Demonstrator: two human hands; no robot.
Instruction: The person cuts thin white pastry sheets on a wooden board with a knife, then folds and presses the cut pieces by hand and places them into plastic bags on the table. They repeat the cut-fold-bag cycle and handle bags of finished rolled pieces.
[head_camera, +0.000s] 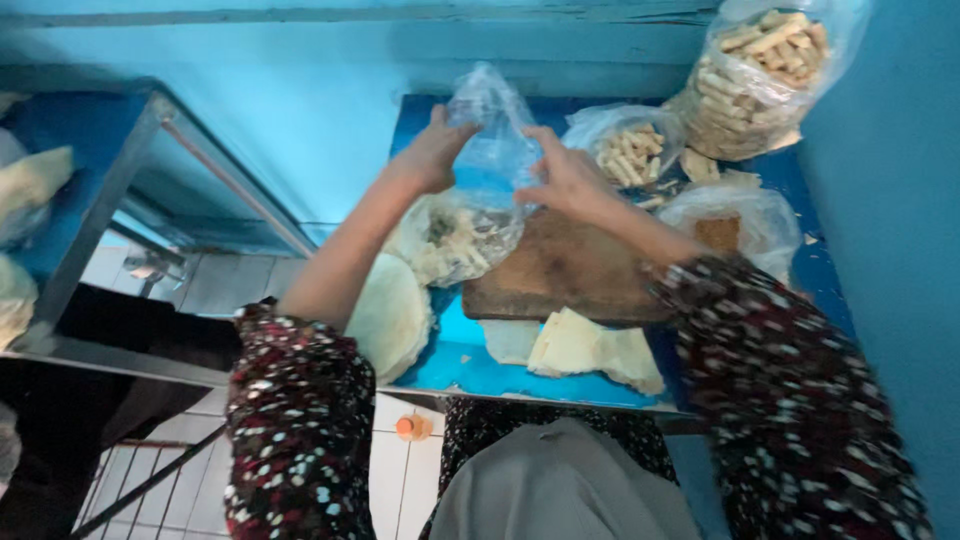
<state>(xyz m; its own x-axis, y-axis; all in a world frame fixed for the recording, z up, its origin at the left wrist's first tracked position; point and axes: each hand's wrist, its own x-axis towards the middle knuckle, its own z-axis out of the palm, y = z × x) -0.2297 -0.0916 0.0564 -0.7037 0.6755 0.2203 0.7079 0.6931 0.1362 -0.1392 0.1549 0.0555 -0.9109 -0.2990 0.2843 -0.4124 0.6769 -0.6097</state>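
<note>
Both hands, left (432, 150) and right (562, 178), pinch the top of a clear bag (478, 205) of pale rolls, holding it upright over the blue table (455, 355), just beside a brown board (560, 268) and folded wrappers (590, 348).

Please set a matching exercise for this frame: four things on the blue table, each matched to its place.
1 clear bag
2 wooden board
3 round flat dough sheets
4 big bag of rolls

a far right corner
b held up by left hand and right hand
c table's near left edge
d middle of table

Pairs: 1-b, 2-d, 3-c, 4-a
</note>
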